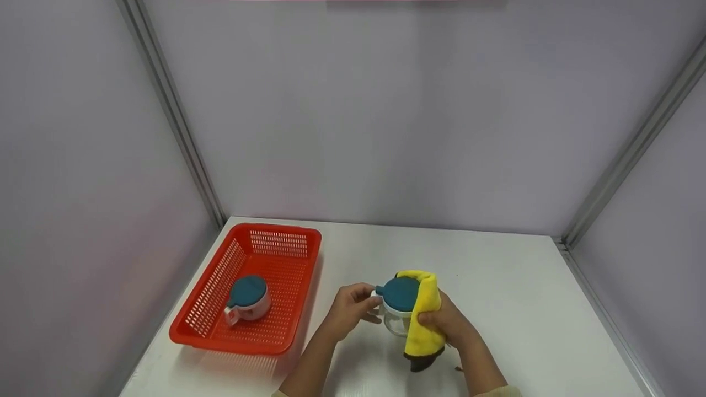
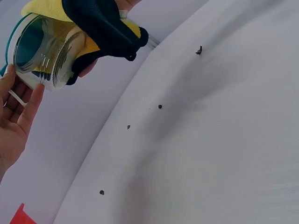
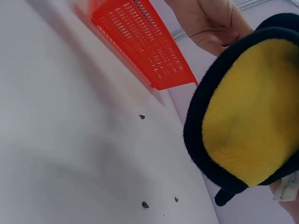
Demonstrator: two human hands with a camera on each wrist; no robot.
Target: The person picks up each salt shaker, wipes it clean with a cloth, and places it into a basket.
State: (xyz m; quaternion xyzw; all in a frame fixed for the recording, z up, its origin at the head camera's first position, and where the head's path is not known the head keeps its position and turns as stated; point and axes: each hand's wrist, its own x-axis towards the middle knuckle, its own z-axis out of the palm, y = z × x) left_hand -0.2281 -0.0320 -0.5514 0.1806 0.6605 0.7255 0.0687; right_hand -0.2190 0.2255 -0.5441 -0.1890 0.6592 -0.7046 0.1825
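Note:
A clear glass jar point(image 1: 395, 324) with a white collar, side handle and teal lid point(image 1: 401, 294) is held above the white table. My left hand point(image 1: 352, 310) grips it at the handle, fingers around that side, also seen in the left wrist view. A yellow cloth point(image 1: 426, 314) with dark edging wraps the jar's right side. My right hand point(image 1: 448, 320) holds the cloth against the glass, thumb on the front. In the right wrist view, the cloth point(image 3: 252, 112) hides most of the jar.
An orange-red plastic basket point(image 1: 287, 336) stands on the left of the table, with a similar teal-lidded jar point(image 1: 251, 303) inside. Several small dark bits, one a round crumb point(image 2: 160, 107), lie scattered on the table point(image 1: 529, 309). Grey panels enclose the back and sides.

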